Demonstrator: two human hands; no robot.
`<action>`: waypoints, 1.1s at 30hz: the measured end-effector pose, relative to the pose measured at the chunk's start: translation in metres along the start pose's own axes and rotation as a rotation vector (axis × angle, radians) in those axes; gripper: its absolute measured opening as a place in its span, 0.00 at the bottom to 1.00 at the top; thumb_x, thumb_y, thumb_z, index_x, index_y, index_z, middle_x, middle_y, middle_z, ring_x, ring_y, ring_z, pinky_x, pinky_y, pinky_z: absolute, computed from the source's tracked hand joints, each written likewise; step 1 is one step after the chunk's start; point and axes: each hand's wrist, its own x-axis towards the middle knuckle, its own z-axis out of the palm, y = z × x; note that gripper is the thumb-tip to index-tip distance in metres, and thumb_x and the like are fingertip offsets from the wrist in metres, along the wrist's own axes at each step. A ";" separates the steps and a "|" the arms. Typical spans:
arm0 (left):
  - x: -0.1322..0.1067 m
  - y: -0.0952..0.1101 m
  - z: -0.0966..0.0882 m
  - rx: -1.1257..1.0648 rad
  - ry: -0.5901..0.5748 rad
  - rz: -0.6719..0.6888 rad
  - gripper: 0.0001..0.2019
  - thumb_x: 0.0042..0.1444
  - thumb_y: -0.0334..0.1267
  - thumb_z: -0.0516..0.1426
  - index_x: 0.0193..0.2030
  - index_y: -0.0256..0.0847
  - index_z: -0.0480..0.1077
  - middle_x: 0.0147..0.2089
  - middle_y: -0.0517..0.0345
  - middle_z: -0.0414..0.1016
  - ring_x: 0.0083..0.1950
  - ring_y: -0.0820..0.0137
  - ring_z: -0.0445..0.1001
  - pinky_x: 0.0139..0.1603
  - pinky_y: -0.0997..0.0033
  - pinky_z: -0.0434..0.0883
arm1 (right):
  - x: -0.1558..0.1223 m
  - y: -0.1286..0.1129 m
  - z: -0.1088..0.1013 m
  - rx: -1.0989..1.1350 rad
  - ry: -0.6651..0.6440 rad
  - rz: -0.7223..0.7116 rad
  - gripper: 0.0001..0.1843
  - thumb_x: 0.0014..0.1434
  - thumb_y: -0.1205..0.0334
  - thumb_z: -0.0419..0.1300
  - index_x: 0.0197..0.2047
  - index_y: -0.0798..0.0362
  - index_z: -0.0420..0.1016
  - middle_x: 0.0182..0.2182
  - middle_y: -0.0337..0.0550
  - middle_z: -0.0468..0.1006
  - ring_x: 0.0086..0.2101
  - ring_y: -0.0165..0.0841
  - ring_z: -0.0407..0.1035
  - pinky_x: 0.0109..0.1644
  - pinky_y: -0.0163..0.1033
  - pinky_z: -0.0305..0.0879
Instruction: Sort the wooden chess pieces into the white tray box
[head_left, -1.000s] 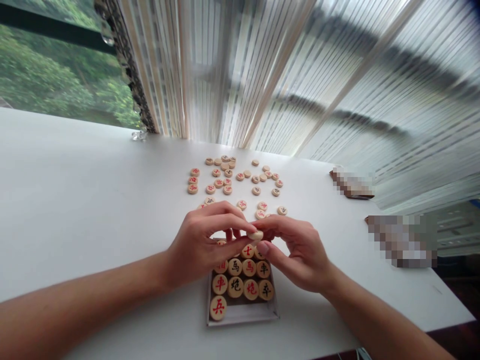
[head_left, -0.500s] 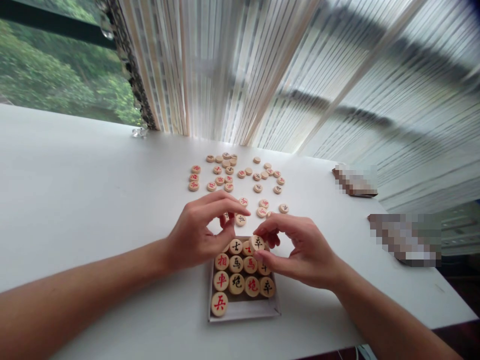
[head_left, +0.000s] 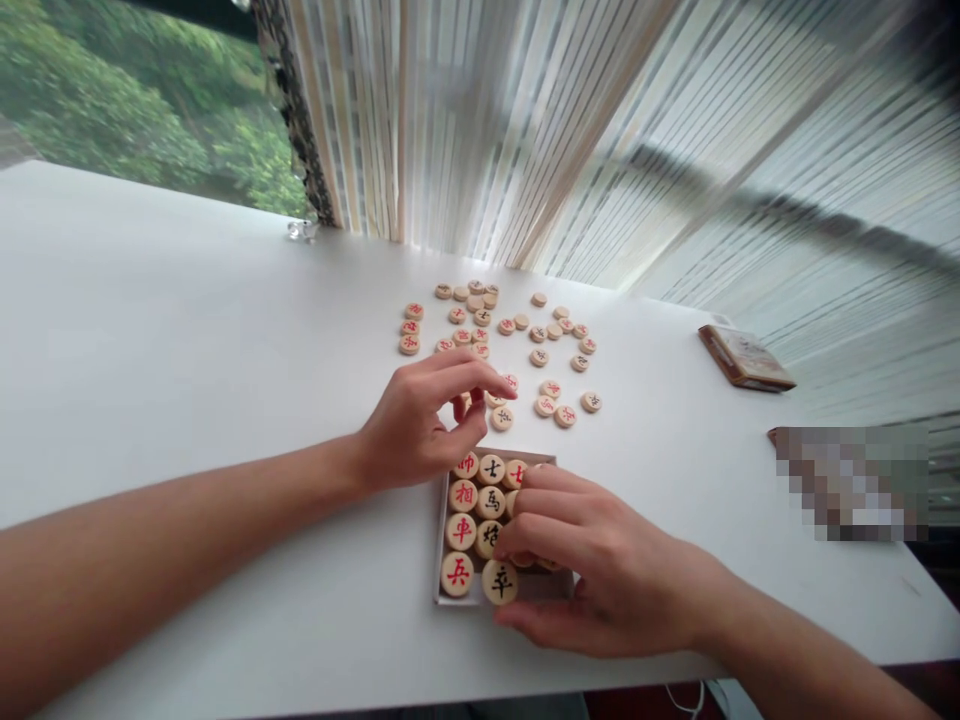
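Note:
A shallow white tray [head_left: 439, 560] near the table's front edge holds several round wooden chess pieces with red and black characters. My right hand [head_left: 592, 565] lies over the tray's right side, fingers curled around a black-marked piece [head_left: 499, 581] in the front row, thumb under it. My left hand [head_left: 420, 420] hovers just beyond the tray with fingers pinched together at the nearest of the loose pieces [head_left: 502, 417]; what they hold is hidden. Many more loose pieces [head_left: 495, 330] lie scattered farther back on the white table [head_left: 187, 330].
A small brown box [head_left: 744, 357] lies at the right of the table, and a blurred-out object [head_left: 851, 480] sits nearer the right edge. Striped blinds [head_left: 600, 130] hang behind the table; a window with greenery is at far left.
My right hand has carried the black-marked piece from above the tray's far end down to its front row. My left hand has shifted away toward the loose pieces. The view has tilted down.

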 end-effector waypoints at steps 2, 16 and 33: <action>0.000 -0.001 0.000 0.004 0.000 0.003 0.15 0.56 0.19 0.56 0.44 0.35 0.80 0.40 0.53 0.79 0.36 0.73 0.76 0.35 0.73 0.76 | 0.000 0.001 0.001 -0.022 -0.011 -0.006 0.10 0.67 0.57 0.67 0.40 0.55 0.75 0.32 0.43 0.76 0.33 0.36 0.65 0.42 0.43 0.65; -0.001 -0.002 0.001 0.005 0.002 0.018 0.15 0.56 0.18 0.56 0.44 0.35 0.79 0.40 0.53 0.79 0.36 0.73 0.76 0.34 0.73 0.76 | 0.000 -0.005 -0.001 -0.040 0.018 -0.032 0.06 0.68 0.65 0.65 0.37 0.57 0.80 0.29 0.42 0.76 0.31 0.35 0.65 0.43 0.44 0.66; -0.001 -0.003 0.001 -0.012 -0.008 0.021 0.15 0.55 0.17 0.56 0.43 0.35 0.79 0.40 0.53 0.79 0.35 0.74 0.75 0.33 0.74 0.75 | 0.001 -0.012 0.001 -0.166 -0.059 -0.087 0.14 0.71 0.70 0.60 0.33 0.57 0.81 0.28 0.42 0.76 0.32 0.36 0.62 0.41 0.43 0.62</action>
